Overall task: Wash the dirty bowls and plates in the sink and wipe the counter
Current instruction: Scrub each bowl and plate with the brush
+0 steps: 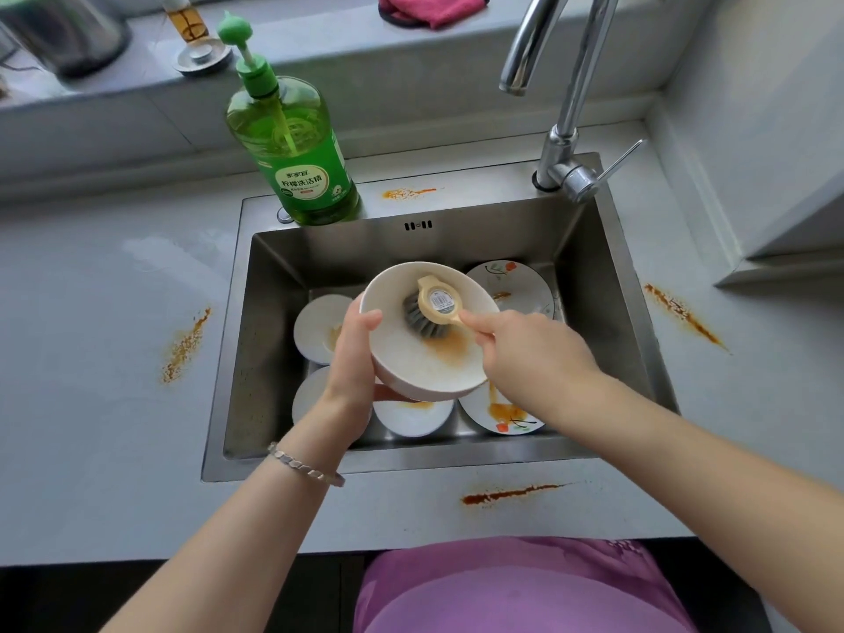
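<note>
Grey counter [91, 335] fills my feed, streaked with orange-brown stains [185, 349] to the left, to the right and in front of the steel sink [283, 312] set into it. On the sink's back edge I see a chrome faucet [566, 130] at the right and a green detergent bottle [297, 153] at the left. Down in the basin lie dirty bowls [315, 326] on the left and two flower-patterned plates [516, 281] on the right. Above them the left hand [351, 358] grips a cream bowl [411, 363] by its rim, thumb inside, fingers curled underneath, tilting it toward the camera. The right hand [530, 354] is closed round the handle of a beige brush [436, 308], forefinger stretched along it. Its grey bristles press on the bowl's inside just above an orange smear.
</note>
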A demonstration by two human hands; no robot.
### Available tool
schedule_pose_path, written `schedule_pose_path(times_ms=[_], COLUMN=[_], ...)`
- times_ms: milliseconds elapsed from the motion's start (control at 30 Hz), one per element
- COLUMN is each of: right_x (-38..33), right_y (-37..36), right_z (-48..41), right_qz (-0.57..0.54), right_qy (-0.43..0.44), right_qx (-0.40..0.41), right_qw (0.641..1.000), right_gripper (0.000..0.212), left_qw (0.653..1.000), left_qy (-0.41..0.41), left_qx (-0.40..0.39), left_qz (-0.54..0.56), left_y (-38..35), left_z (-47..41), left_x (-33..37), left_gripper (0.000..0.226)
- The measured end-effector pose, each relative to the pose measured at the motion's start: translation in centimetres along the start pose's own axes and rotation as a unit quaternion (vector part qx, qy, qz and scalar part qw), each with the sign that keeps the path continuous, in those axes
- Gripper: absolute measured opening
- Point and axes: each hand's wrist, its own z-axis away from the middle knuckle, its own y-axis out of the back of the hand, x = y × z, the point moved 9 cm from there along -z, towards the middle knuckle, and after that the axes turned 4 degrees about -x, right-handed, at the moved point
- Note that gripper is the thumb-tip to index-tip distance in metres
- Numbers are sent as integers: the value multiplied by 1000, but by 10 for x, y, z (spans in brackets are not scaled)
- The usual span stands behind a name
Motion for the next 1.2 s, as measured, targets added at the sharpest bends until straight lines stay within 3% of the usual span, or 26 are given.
schedule_pose_path(times_ms=[133, 200, 367, 467, 567, 667, 767, 800, 867, 967, 1033, 1100, 1200], right_x=[-10, -21, -18, -1, -12, -11, 12, 21, 40, 78, 85, 76, 62], right_y=[-9, -15, -25, -26, -25, -15, -7, -6, -3, 0, -20, -47, -65], right_z=[-6, -4, 14, 18, 7, -8, -11, -9, -3, 4, 9, 13, 11], right_qz=[-109, -154, -228, -226, -218, -36, 101, 87, -68, -321, -414, -518, -629], right_qy=[-7, 3, 38, 8, 36, 47, 24, 20, -3, -73, -122, -141, -120], right_qx=[-46, -70, -186, -240, -200, -103, -41, -37, -20, 39, -15, -92, -147], right_qw=[993, 986, 955, 944, 955, 993, 994, 995, 997, 943, 902, 838, 754], right_gripper=[37, 36, 31, 27, 30, 33, 35, 34, 31, 33, 42, 53, 41], left_qw=[995, 996, 994, 997, 999, 999, 992, 988, 983, 981, 982, 984, 984], left_qy=[-78, -68, -60, -52, -8, 39, 118, 142, 171, 176, 173, 172, 177], left_qx=[-6, 12, 91, 65, 26, 27, 52, 55, 61, 67, 60, 39, 16], left_qz=[-63, -61, -1, -5, -16, -12, 15, 22, 40, 53, 49, 30, 16], left_y=[-6, -9, 16, 17, 2, -2, 10, 14, 22, 27, 23, 14, 3], left_z=[2, 3, -4, -5, -1, 3, 7, 7, 8, 10, 13, 14, 13], left_x=[12, 9, 5, -2, -16, -28, -42, -46, -53, -59, -62, -64, -69], left_gripper=[39, 41, 21, 22, 22, 20, 14, 15, 20, 22, 17, 15, 14])
